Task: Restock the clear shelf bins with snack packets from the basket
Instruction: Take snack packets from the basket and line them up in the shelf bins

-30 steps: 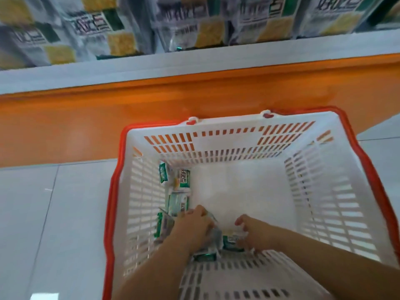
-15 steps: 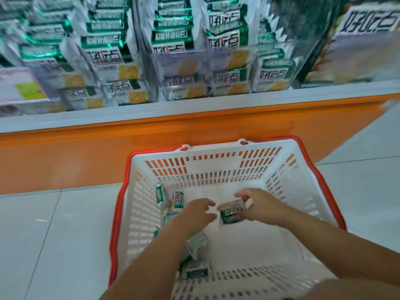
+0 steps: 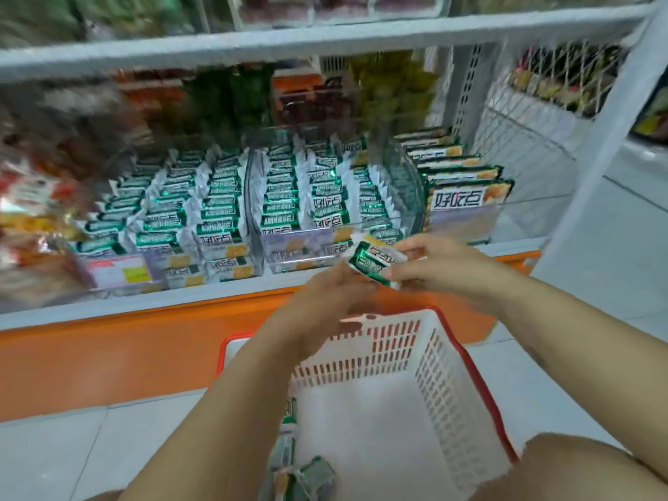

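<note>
Right hand [image 3: 435, 265] pinches a green packet [image 3: 374, 263] above the basket [image 3: 452, 399], near a full bin [image 3: 300, 244]; left hand [image 3: 325, 296] touches the packet's left end, its grip too blurred to tell.

One head-worn view looks forward and down, close over the basket [image 3: 426, 356] toward the shelf bins [image 3: 296, 254].

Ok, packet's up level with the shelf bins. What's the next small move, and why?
Probably carry the green packet forward over the front wall of the clear bin and set it in. The right hand pinches it just before that bin; the left hand is at its near corner.
</note>
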